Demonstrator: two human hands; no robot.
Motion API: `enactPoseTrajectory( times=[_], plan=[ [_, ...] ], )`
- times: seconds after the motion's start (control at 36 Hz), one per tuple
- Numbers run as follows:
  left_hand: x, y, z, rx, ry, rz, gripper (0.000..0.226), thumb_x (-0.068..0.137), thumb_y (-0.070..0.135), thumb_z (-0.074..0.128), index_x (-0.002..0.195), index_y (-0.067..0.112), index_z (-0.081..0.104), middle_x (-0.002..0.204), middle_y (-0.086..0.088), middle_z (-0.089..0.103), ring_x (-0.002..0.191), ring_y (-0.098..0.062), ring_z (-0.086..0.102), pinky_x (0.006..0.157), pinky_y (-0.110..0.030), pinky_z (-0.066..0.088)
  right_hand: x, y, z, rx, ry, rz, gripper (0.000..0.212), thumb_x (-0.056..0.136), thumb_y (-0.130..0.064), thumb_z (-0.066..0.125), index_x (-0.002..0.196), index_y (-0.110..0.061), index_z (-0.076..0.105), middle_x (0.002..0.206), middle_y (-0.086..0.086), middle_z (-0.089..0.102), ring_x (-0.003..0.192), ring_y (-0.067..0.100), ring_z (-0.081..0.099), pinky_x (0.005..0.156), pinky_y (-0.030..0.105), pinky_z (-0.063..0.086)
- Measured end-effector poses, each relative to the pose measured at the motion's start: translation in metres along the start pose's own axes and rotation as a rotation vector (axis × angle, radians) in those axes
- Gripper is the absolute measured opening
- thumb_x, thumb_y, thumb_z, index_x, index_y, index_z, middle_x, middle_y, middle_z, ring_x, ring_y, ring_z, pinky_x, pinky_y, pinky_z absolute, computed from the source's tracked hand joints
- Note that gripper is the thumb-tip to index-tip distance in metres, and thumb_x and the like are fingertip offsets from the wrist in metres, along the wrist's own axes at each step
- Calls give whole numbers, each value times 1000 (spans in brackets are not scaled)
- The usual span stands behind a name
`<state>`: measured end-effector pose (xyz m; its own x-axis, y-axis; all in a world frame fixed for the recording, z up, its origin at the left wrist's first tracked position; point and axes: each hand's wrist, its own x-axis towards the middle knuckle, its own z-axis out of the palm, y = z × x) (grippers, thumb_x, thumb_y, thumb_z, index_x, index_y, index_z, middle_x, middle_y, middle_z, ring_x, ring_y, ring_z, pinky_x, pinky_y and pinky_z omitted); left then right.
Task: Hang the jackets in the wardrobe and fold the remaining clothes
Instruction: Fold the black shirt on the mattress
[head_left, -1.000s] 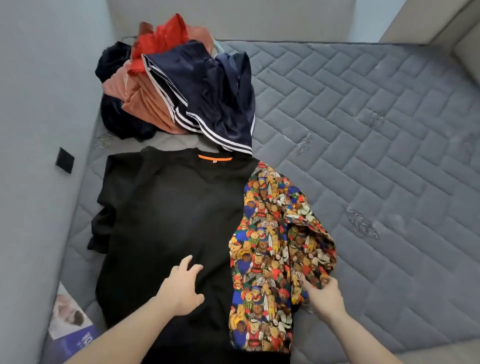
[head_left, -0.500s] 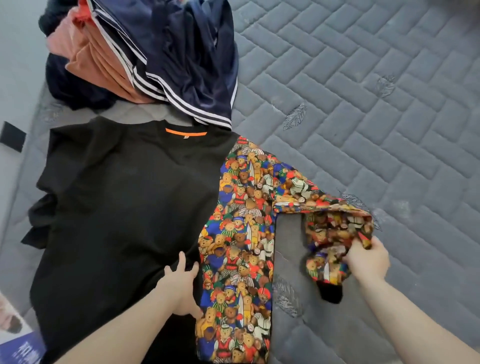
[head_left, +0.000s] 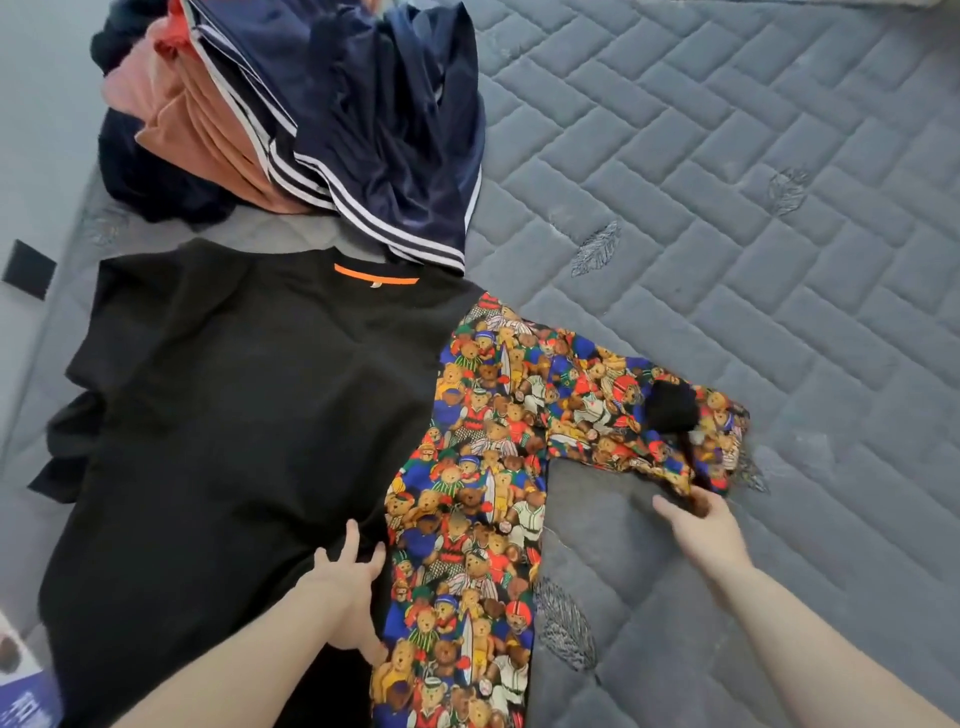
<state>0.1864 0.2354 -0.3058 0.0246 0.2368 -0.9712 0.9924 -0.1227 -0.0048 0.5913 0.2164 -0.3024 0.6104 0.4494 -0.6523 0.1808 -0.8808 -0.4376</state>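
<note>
A black sweatshirt (head_left: 234, 426) with an orange neck tag lies flat on the grey quilted mattress (head_left: 727, 208). Its right side and right sleeve (head_left: 613, 415) are a colourful teddy-bear print. My left hand (head_left: 345, 587) rests flat with spread fingers on the black body near the seam. My right hand (head_left: 698, 525) pinches the lower edge of the printed sleeve near its black cuff (head_left: 672, 408), and the sleeve lies stretched out to the right.
A pile of clothes (head_left: 291, 114) sits at the far left: a navy garment with white stripes, salmon and red pieces, dark fabric underneath. A grey wall (head_left: 36, 156) borders the mattress on the left. A printed box corner (head_left: 21, 691) shows at bottom left.
My right hand has drawn the bear-print sleeve out from its folded place on the shirt and spread it to the right. The left hand has stayed pressed on the black body.
</note>
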Motion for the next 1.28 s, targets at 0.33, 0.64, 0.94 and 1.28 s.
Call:
enactPoseTrajectory(
  times=[0.33,0.64,0.94,1.28],
  plan=[
    [5,-6,-2,10,16,29,129,76,54,82,159,35,-15,162,-6,-35,154,-45,0,121,-46,31,27,-25,9,579,524,238,90,71,-31,90,139,-11,35,149,17,38,130,33,49,108,37,40],
    [6,-2,-12,11,-31,8,120,81,48,79,160,35,-11,164,-7,-31,154,-45,5,121,-48,32,25,-74,5,715,217,277,70,75,-8,80,139,-6,52,98,10,62,57,15,48,40,23,40],
    [-18,-54,-18,-399,248,184,79,79,40,73,150,42,40,167,14,19,146,-15,36,114,-30,39,-106,-112,136,323,-184,-66,44,83,-34,79,118,-18,59,105,3,68,91,21,65,77,37,54],
    [-27,-309,-53,-1095,1022,-366,45,84,23,73,126,18,57,140,-9,46,100,-28,59,91,-41,48,-151,-115,187,-121,14,-257,12,87,-17,72,79,-18,62,99,18,60,104,37,54,91,44,46]
  ],
)
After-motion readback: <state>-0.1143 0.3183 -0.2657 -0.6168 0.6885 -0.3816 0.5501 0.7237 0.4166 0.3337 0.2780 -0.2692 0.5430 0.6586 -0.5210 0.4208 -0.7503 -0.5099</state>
